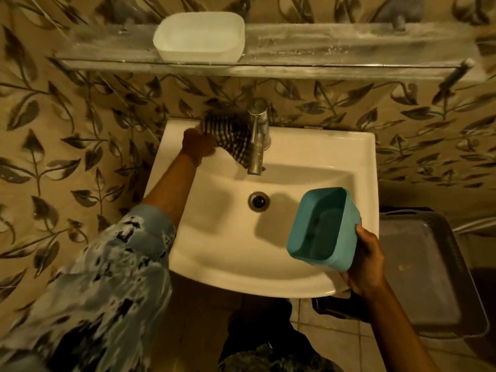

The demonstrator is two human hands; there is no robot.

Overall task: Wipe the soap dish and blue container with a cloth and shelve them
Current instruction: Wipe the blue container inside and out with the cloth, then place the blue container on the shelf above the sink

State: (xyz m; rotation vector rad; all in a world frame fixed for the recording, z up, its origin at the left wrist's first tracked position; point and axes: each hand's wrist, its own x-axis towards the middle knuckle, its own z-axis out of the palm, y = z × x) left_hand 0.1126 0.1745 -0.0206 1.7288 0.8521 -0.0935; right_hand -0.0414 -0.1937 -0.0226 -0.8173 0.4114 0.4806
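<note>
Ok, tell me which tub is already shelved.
The white soap dish, on the glass shelf; the blue container is in the right hand, over the sink.

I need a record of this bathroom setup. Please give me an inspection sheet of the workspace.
Surface: white sink, basin bare.
Job's things: white soap dish on the glass shelf; blue container over the sink's right side; checked cloth on the ledge by the faucet.
Clutter: grey tray right of the sink.
Grippers: left hand grips the cloth; right hand holds the blue container.
Cables: pale cord or hose at far right, unclear which.
Surroundings: leaf-patterned wall, tiled floor.
</note>
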